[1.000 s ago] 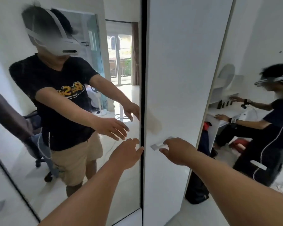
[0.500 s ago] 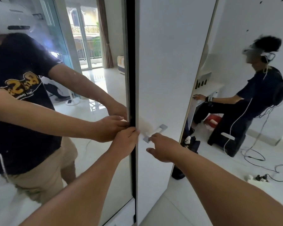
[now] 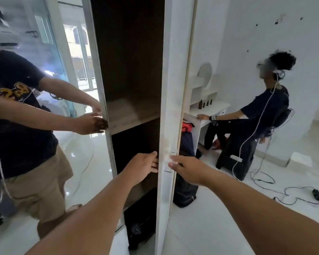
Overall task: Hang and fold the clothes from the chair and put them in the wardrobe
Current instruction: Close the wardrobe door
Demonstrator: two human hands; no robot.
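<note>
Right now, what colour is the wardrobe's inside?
Dark brown, seen in the head view behind the white door.

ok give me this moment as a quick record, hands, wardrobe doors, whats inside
left hand: fingers straight, on the inner edge of the white door
right hand: at the door handle, grip blurred
white door: swung open
mirrored door: open, reflects the person
wardrobe inside: dark, wooden shelf bare, no clothes visible
beside wardrobe: dark bag on floor

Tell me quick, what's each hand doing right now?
Left hand: open, straight fingers on the inner edge of the white wardrobe door.
Right hand: fingers curled in a grip on the door handle.
</note>
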